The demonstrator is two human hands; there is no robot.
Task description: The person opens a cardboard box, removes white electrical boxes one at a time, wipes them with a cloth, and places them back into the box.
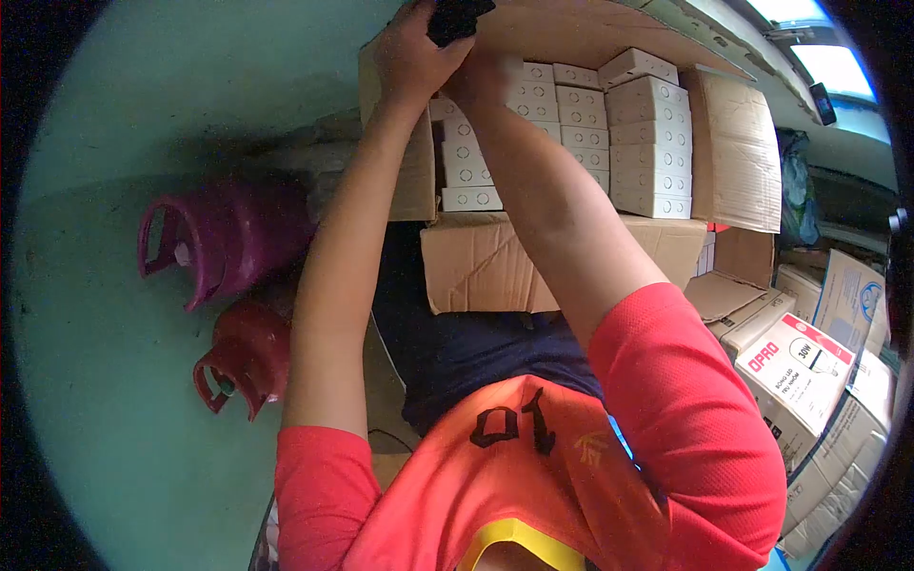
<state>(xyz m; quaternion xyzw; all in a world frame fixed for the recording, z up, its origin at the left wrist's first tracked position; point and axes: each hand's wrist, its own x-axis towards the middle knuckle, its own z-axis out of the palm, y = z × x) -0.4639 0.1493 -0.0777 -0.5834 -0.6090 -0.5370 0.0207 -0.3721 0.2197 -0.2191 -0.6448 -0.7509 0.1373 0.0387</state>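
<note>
My left hand point(419, 55) is raised at the top of the view, its fingers closed around a black crumpled thing point(459, 19) whose kind I cannot make out. Just below and to the right, my right hand point(484, 80) is over the left part of an open cardboard box point(495, 266); its fingers are smeared by motion. White rectangular switch-box-like pieces point(650, 133) with round knock-out marks stand stacked in columns inside the box. My right forearm hides part of these stacks.
A purple gas cylinder point(243, 233) and a red one point(262, 347) are at the left by the green wall point(105, 409). At the right lie cardboard cartons, one a white-labelled OPRO bulb carton point(795, 366). A window point(833, 81) is at the upper right.
</note>
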